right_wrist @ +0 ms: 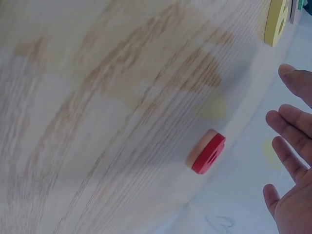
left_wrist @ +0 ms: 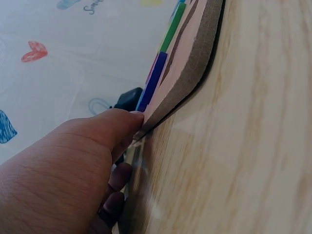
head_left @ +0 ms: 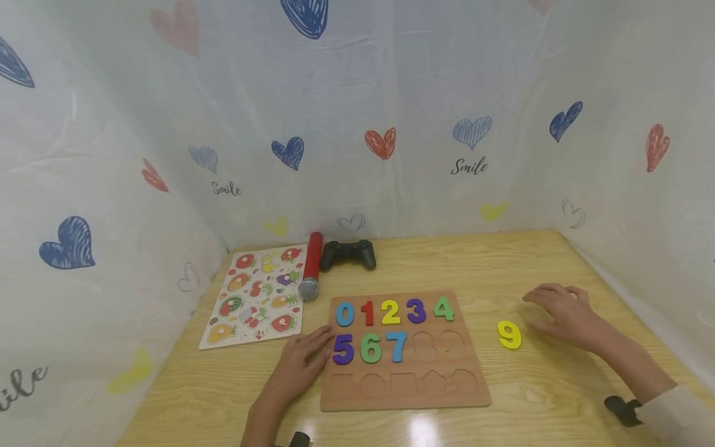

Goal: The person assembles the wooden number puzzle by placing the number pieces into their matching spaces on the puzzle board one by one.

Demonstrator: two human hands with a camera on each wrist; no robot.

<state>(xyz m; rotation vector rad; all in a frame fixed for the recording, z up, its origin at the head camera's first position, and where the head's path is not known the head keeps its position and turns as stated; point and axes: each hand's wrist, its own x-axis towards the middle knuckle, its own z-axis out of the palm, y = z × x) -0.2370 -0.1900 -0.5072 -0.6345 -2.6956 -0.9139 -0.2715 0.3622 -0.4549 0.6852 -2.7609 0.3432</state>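
Note:
A wooden number board [head_left: 404, 390] lies flat on the table, with coloured numbers 0 to 7 set in its upper two rows. At its left edge rests my left hand [head_left: 301, 363], thumb tip touching the rim beside the purple 5 [head_left: 343, 349]. My right hand [head_left: 566, 313] hovers over the table to the right, fingers spread, holding nothing. Just left of it lies a yellow 9 [head_left: 509, 335]. The right wrist view shows a red piece [right_wrist: 209, 153] on the table near this hand; the hand hides it in the head view.
A fruit puzzle board [head_left: 259, 298] lies at the back left, with a red microphone [head_left: 314, 257] along its right edge. Beside that sits a black game controller [head_left: 349, 253]. A curtain with printed hearts [head_left: 380, 143] surrounds the table.

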